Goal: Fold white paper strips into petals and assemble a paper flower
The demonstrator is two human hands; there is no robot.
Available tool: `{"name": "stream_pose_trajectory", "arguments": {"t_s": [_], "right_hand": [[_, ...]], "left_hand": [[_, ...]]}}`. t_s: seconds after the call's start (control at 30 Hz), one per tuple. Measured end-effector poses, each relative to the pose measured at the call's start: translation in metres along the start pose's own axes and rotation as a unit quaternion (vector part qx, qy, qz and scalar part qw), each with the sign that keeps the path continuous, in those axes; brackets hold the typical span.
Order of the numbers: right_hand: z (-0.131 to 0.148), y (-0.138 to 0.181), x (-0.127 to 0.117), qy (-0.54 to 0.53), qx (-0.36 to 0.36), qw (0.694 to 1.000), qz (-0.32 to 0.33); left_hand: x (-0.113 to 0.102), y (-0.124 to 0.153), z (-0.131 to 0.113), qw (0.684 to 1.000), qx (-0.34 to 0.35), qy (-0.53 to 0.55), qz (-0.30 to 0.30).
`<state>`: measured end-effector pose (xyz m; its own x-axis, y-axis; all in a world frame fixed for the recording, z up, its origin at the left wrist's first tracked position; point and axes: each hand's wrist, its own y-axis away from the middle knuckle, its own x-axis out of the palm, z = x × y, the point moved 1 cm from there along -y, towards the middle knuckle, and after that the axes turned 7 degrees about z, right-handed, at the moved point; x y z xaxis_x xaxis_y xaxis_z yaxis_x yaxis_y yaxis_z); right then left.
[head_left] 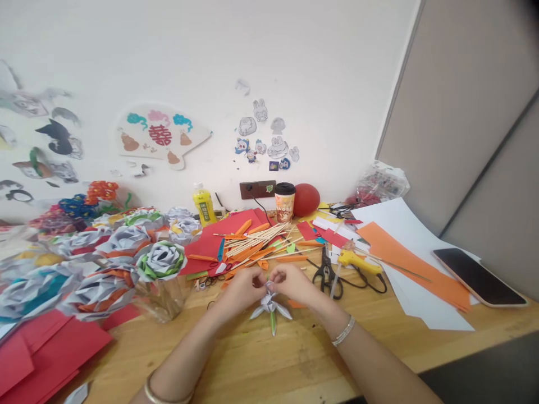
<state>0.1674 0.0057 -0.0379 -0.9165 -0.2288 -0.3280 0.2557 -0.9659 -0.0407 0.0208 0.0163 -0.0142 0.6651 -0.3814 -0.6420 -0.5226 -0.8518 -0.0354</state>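
Observation:
Both my hands meet over the wooden table point(261, 359), pinching a small folded paper flower point(270, 306) with grey-white petals and a green strip hanging down. My left hand point(241, 287) grips its left side with fingers closed. My right hand point(295, 283) pinches the top from the right. A bangle sits on each wrist. Just behind the hands lies a heap of thin wooden sticks point(261, 238) mixed with orange paper strips.
Black scissors point(325, 272) and a yellow glue gun point(357, 261) lie right of the hands. A phone point(478, 275) rests on orange and white sheets at right. Paper roses point(160, 259) in a glass, red paper point(50, 348), a yellow bottle point(203, 205), a cup point(284, 202).

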Motion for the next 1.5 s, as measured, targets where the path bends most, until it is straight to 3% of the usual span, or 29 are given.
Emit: {"name": "stream_pose_trajectory", "arguments": {"t_s": [0.2,0.33,0.47,0.73,0.93,1.0,1.2,1.43,1.5], "right_hand": [[0.023,0.01,-0.004,0.013,-0.042,0.999,0.014],[0.031,0.012,-0.006,-0.018,-0.093,0.996,-0.001],[0.032,0.012,-0.006,-0.006,-0.111,0.994,-0.014],[0.03,0.013,-0.005,0.166,-0.237,0.956,-0.04],[0.025,0.015,0.0,0.275,-0.377,0.879,-0.094],[0.025,0.015,0.002,0.277,-0.387,0.873,-0.11],[0.024,0.012,-0.002,0.217,-0.322,0.916,-0.104],[0.021,0.014,0.0,0.304,-0.401,0.858,-0.102],[0.022,0.015,0.0,0.301,-0.396,0.861,-0.102]], "left_hand": [[-0.013,0.002,-0.006,0.997,0.013,0.071,0.038],[-0.028,0.003,-0.008,0.966,-0.031,0.227,0.118],[-0.03,0.003,-0.005,0.953,-0.047,0.263,0.143],[-0.023,0.002,-0.01,0.969,-0.038,0.229,0.084],[-0.02,0.002,-0.013,0.961,-0.007,0.271,0.045],[-0.019,0.002,-0.013,0.963,0.003,0.266,0.046],[-0.013,-0.001,-0.008,0.964,0.049,0.258,0.053],[-0.009,-0.003,-0.002,0.959,0.048,0.277,0.042],[-0.011,-0.003,-0.003,0.961,0.052,0.268,0.042]]}}
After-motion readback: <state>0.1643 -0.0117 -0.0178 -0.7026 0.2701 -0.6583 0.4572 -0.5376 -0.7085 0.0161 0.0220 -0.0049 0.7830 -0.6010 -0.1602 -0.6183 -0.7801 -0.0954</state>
